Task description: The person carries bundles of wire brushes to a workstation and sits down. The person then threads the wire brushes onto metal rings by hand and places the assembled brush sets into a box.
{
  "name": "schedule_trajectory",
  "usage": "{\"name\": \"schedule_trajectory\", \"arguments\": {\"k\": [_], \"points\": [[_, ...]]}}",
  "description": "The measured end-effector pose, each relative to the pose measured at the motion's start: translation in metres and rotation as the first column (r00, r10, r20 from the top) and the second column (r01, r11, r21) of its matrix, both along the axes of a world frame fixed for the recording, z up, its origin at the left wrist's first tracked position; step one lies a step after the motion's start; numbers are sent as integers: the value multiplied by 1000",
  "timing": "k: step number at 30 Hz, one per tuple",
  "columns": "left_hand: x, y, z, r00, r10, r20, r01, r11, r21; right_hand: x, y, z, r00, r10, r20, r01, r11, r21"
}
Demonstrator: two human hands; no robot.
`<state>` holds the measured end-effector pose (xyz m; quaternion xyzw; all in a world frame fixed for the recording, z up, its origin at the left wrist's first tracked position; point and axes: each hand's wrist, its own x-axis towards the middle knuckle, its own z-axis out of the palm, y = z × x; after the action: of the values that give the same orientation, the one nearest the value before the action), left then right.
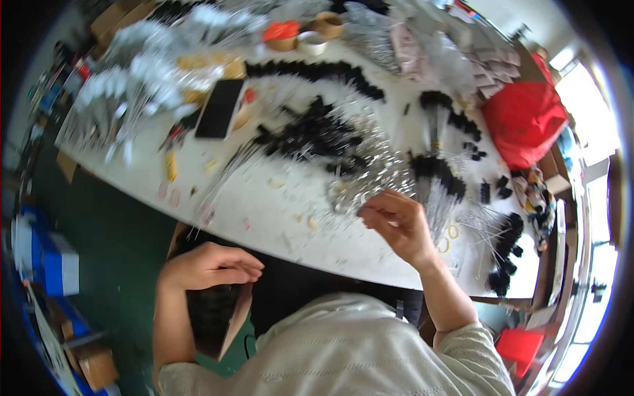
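Note:
My right hand hovers over the white table at a heap of small shiny metal rings, its fingertips pinched together at the heap's near edge; whether it holds a piece is too small to tell. My left hand rests with curled fingers on the rim of a cardboard box of dark parts below the table's near edge. Bundles of thin wires with black tips lie beyond the rings.
A black phone lies at the back left beside white-tipped wire bundles. Small bowls stand at the far edge. A red bag sits at the right. Blue boxes stand on the green floor at left.

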<state>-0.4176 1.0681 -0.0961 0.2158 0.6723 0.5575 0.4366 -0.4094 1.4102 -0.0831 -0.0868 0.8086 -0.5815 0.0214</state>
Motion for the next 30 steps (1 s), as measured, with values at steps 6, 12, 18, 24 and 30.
{"name": "schedule_trajectory", "arguments": {"k": [6,12,18,24,30], "points": [[-169,84,34,845,435,-310,-406,900,158,-85,36,6,983,-13,-181,58,969,241],[-307,129,-43,453,172,-874,-752,601,-271,-208,54,-15,946,-49,-319,179,903,391],[-329,136,-69,437,14,-899,-796,473,-379,-309,46,-51,962,-201,-185,272,777,569],[-338,128,-78,504,138,-852,-796,456,-398,-325,35,-47,936,-283,211,189,907,377],[-323,143,-50,604,302,-738,-760,496,-420,-295,95,14,879,-476,-14,445,832,-331]]}}
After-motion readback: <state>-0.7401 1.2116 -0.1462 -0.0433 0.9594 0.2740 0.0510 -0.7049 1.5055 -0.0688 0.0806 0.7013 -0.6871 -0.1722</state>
